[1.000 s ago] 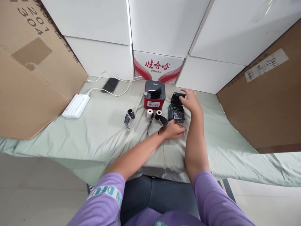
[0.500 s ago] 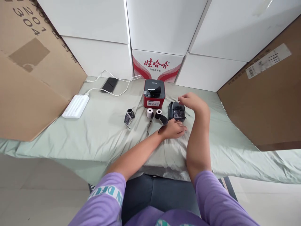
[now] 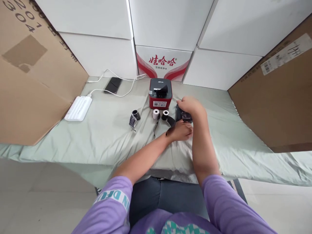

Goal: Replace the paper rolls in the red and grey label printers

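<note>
A small black portable printer lies on the cloth in front of me, a dark panel with pale markings showing on its near side. My left hand has its fingers curled against the printer's near edge. From above, my right hand reaches over the top, fingers bent down on its far left corner; the palm hides much of the printer. Just left of my left hand are a black-looking paper roll with a dark strip trailing from it and a white paper roll.
A red and black desktop printer stands behind the rolls. Farther left are another dark roll, a phone and a white power bank with a cable. Cardboard boxes flank the cloth-covered table; white boxes line the back.
My right hand has come down and left onto the top of the portable printer. My left hand stays at its near edge. The whole view has shifted slightly.
</note>
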Demonstrator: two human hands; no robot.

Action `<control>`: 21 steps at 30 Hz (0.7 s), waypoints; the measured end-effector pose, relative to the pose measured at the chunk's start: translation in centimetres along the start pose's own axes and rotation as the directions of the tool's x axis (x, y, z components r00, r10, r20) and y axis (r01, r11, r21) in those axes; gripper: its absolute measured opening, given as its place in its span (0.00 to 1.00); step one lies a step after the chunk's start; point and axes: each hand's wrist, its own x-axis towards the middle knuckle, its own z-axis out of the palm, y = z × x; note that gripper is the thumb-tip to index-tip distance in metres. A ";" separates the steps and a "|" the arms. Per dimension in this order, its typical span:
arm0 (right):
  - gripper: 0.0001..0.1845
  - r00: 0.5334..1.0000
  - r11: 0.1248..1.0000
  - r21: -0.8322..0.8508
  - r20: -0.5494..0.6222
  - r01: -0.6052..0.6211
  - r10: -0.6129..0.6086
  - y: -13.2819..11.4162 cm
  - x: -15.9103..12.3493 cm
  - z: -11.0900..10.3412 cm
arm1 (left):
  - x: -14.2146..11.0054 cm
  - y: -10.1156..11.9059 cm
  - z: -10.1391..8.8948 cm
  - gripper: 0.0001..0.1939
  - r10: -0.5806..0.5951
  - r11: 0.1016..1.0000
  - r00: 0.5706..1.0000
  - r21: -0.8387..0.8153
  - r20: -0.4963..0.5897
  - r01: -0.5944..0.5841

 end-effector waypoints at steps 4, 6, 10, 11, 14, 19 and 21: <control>0.25 0.999 0.999 -0.015 0.000 -0.041 0.041 0.1 -0.3 0.0 | 0.0 0.1 -0.2 0.12 0.012 1.000 1.000 0.001 -0.006 -0.012; 0.25 0.999 0.999 0.030 -0.007 -0.034 0.034 0.4 -0.6 -0.2 | -0.1 0.1 -0.3 0.13 0.013 1.000 1.000 0.007 -0.013 -0.013; 0.23 1.000 0.980 0.199 -0.011 0.019 -0.017 2.6 -0.8 -0.1 | -0.2 0.1 -0.3 0.14 0.029 1.000 0.998 0.009 -0.051 -0.028; 0.21 0.999 0.956 0.290 -0.020 0.031 -0.026 3.5 -0.7 0.2 | -0.2 0.0 -0.2 0.15 0.040 0.999 0.997 0.009 -0.066 -0.039; 0.15 0.987 0.708 0.700 -0.158 0.089 0.031 6.7 0.2 2.4 | -0.4 0.0 0.1 0.14 0.053 0.998 0.994 0.022 -0.098 -0.051; 0.14 0.812 0.272 0.912 -0.399 0.306 0.425 10.1 2.9 8.8 | -0.6 0.0 0.8 0.12 0.041 0.999 0.991 0.025 -0.124 -0.038; 0.15 0.820 0.263 0.910 -0.405 0.320 0.405 10.3 3.8 10.2 | -0.6 0.1 0.9 0.13 0.048 0.999 0.990 0.022 -0.130 -0.045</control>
